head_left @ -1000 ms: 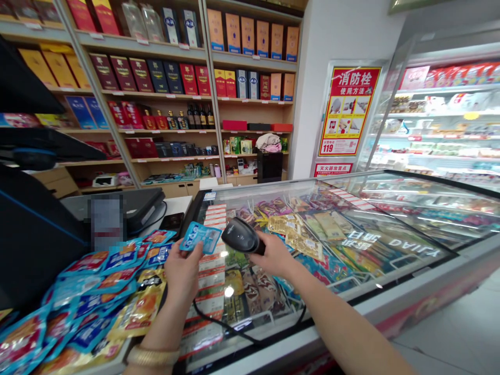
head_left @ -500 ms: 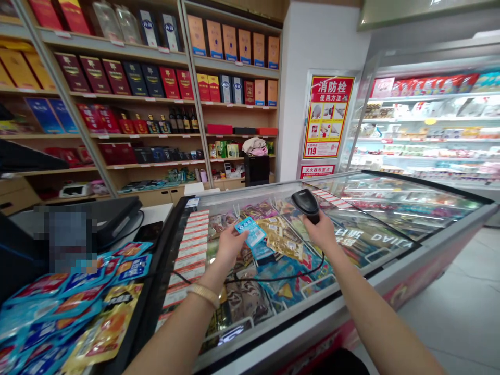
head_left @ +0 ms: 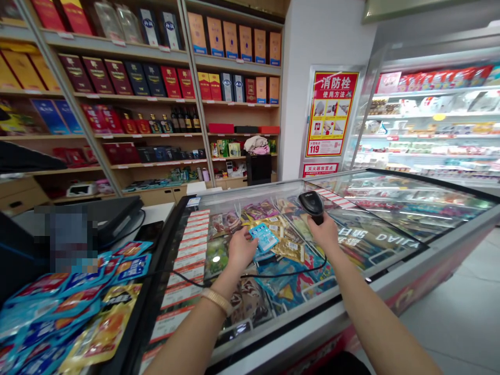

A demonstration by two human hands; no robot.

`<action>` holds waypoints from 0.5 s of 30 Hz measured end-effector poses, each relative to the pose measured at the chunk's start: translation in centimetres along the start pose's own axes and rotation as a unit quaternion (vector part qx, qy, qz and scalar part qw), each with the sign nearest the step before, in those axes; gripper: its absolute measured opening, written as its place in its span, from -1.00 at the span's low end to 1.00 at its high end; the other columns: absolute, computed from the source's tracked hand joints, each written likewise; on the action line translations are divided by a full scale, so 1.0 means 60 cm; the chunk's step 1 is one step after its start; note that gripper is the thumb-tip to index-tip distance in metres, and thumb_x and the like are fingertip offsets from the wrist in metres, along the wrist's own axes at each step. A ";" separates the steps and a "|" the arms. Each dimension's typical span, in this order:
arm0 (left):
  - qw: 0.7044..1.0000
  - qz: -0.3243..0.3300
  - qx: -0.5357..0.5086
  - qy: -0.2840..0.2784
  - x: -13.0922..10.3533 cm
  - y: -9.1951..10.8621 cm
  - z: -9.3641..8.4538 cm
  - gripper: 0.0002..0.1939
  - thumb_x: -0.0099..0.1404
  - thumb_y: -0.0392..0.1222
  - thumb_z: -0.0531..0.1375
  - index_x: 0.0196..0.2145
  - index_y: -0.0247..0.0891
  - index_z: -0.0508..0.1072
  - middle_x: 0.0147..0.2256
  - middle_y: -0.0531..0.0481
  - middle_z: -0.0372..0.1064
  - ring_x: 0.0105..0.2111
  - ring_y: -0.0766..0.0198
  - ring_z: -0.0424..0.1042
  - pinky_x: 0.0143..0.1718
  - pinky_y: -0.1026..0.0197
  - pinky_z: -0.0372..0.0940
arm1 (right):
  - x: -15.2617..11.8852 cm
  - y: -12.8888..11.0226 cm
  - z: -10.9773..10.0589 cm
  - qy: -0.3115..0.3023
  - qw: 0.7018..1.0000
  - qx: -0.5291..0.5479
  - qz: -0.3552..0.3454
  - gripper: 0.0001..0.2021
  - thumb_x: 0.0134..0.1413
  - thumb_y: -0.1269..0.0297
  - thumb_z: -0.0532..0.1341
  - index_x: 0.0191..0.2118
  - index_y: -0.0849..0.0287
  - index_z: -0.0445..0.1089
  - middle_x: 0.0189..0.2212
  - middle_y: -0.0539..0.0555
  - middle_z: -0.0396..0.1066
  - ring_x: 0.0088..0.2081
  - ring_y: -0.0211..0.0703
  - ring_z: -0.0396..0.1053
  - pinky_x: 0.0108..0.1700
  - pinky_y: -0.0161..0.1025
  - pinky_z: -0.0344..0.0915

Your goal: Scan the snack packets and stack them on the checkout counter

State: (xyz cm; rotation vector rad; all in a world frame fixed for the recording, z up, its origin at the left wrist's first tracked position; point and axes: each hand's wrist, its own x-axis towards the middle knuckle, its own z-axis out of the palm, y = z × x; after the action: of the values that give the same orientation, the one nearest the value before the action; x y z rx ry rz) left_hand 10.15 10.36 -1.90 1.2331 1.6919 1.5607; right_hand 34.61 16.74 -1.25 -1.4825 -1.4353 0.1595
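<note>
My right hand (head_left: 323, 229) grips the handle of a black barcode scanner (head_left: 311, 204) above the glass top of a freezer (head_left: 273, 307). Its black cable (head_left: 289, 274) loops across the glass to the left. My left hand (head_left: 242, 247) has its thumb and fingers at the left edge of a small blue packet (head_left: 264, 237); its fingertips are partly hidden. Gold packets (head_left: 289, 249) lie on the glass just right of the blue one. At the left, a pile of blue and red packets (head_left: 66, 302) rests beside a gold packet (head_left: 103, 333).
Black checkout equipment (head_left: 121, 213) stands at the left, behind the pile. Shelves with boxes and bottles (head_left: 152, 136) line the back. A lit chiller (head_left: 433, 125) stands at the right, beside a red poster (head_left: 332, 114).
My left hand and the blue packet have moved right, closer to the gold packets. My right hand and the scanner have shifted slightly right. The view has turned a little.
</note>
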 end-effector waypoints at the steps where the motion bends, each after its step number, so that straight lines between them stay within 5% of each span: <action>1: 1.000 0.005 0.006 0.005 -0.002 0.002 -0.006 -0.72 -0.18 -0.46 0.34 -0.43 -0.26 0.49 -0.43 -0.03 0.45 -0.37 0.20 0.45 -0.27 0.21 0.31 | -0.001 0.000 0.001 -0.002 1.000 -0.002 -0.003 -0.58 -0.02 -0.02 0.11 -0.22 0.22 0.46 -0.41 0.22 0.48 -0.32 0.10 0.43 -0.33 -0.16 0.22; 8: 0.995 0.085 0.036 0.034 -0.037 0.020 -0.096 -0.60 -0.11 -0.36 0.36 -0.23 -0.19 0.56 -0.21 -0.15 0.47 -0.30 0.18 0.46 -0.26 0.17 0.37 | -0.007 -0.012 0.004 -0.008 1.000 -0.017 -0.021 -0.55 -0.04 -0.03 0.11 -0.20 0.24 0.46 -0.41 0.23 0.48 -0.35 0.08 0.41 -0.33 -0.16 0.21; 15: 0.956 0.157 0.222 0.108 -0.085 0.014 -0.301 -0.60 0.09 -0.03 0.19 -0.13 -0.21 0.52 -0.12 -0.15 0.44 -0.19 0.10 0.46 -0.18 0.06 0.40 | -0.042 -0.093 0.018 -0.037 0.995 0.019 -0.093 -0.57 -0.06 -0.02 0.11 -0.20 0.22 0.46 -0.41 0.20 0.49 -0.35 0.06 0.42 -0.35 -0.18 0.22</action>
State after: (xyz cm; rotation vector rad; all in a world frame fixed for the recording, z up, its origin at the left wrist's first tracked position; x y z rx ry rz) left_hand -2.74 -2.89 1.46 1.6729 2.1566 1.5887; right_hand 29.43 14.05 0.85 -1.3155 -1.6124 0.1277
